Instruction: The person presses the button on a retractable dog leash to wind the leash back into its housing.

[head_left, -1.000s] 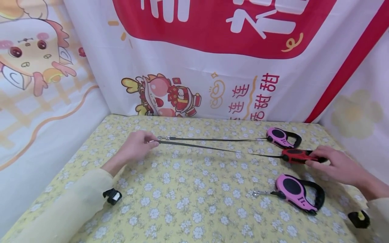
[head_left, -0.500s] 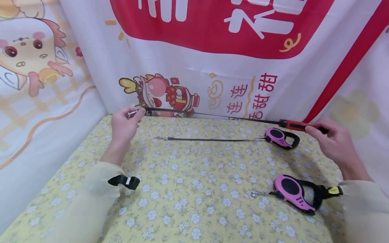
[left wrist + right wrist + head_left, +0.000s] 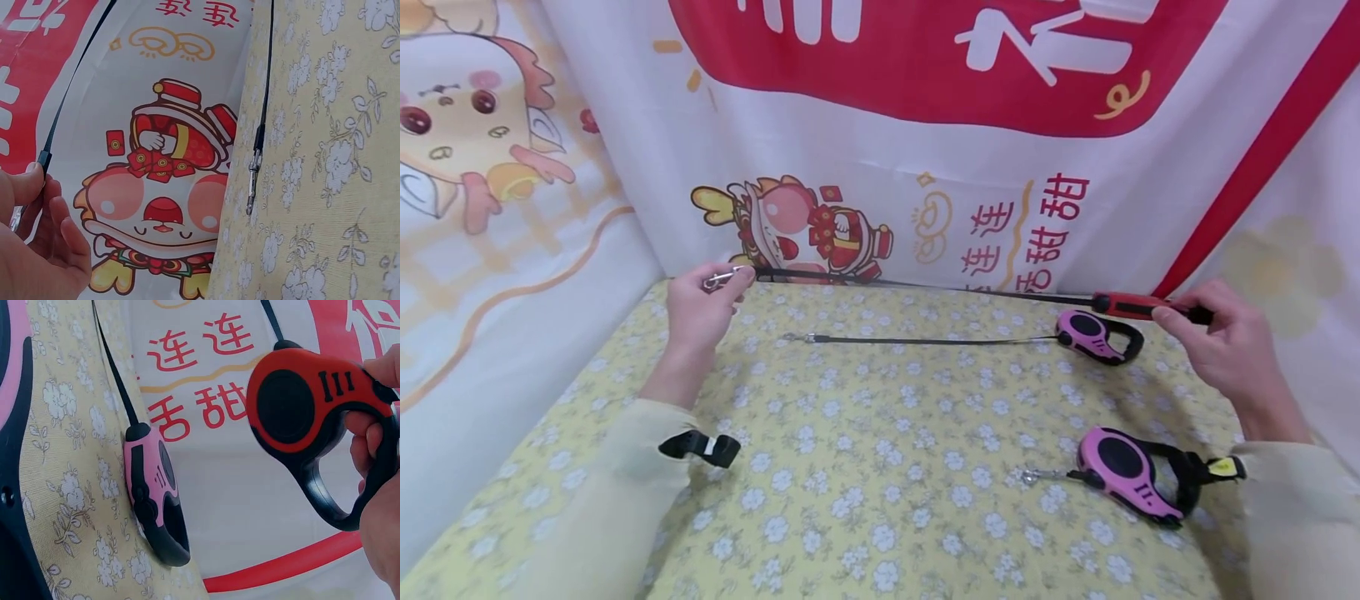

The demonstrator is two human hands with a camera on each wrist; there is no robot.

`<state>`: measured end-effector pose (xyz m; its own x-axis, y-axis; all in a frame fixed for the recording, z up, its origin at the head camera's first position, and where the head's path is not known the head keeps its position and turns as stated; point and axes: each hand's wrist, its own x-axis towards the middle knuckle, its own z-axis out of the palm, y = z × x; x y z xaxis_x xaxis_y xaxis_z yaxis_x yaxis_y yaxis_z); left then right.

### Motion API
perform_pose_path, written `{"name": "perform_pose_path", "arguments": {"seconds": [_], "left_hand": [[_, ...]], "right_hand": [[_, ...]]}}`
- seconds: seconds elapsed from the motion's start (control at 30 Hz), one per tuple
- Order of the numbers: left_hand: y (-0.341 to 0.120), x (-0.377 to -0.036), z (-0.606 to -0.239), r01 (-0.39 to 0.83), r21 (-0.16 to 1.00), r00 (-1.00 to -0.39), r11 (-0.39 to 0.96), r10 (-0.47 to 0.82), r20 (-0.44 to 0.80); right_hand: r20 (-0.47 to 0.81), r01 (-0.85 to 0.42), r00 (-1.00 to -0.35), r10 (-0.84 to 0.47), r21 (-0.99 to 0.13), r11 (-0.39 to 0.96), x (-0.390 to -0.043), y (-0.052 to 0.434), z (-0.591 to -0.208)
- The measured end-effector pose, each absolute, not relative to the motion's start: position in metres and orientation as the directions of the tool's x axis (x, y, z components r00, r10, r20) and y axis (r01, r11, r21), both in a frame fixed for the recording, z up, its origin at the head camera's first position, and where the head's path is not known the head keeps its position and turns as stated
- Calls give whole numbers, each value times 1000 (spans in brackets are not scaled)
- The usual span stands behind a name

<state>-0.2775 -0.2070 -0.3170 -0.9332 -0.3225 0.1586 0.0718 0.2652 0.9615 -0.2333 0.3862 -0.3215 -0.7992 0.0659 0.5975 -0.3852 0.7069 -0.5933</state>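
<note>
Pink leashes (image 3: 1096, 336) (image 3: 1131, 477) on floral cloth (image 3: 880, 467) below red leash (image 3: 1120, 305)

Bright, even light; soft shadows; wide-angle bending at head-view edges.

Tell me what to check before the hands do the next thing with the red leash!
1. Right hand holds the handle of the red plastic retractable leash: ok.
2. Left hand pinches the leash's silver metal clip: ok.
3. Black cord stretched straight between both hands, above the yellow flowered tablecloth: ok.
4. Far pink retractable leash lies on the cloth, its cord pulled out, apart from the red one: ok.
5. Near pink retractable leash lies below the right hand, out of the way: ok.
6. Lock button pressed: cannot tell.
</note>
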Motion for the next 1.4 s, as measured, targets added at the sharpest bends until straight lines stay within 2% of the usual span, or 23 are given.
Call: {"name": "perform_pose_path", "arguments": {"seconds": [0.2,0.33,0.5,0.77,1.03,1.4], "left_hand": [[-204,-276,-313,72,962,-925,263,-343,163],[-204,-275,-313,70,960,-921,272,-352,167],[-200,-275,-314,78,949,-919,307,-347,188],[-196,-276,-314,36,954,-912,298,-381,154],[-193,-276,-312,18,945,-907,326,-393,152],[-193,-276,-315,0,926,-912,377,-379,154]], "right_hand": [[539,-355,-842,-7,-545,760,-231,392,-318],[550,-368,-833,-56,-476,799,-231,393,-319],[571,-361,-819,-59,-431,827,-233,393,-322],[642,-420,-765,-61,-425,802,-235,388,-326],[631,-397,-776,15,-506,765,-234,385,-324],[700,-424,-713,42,-479,768,-235,384,-326]]}}
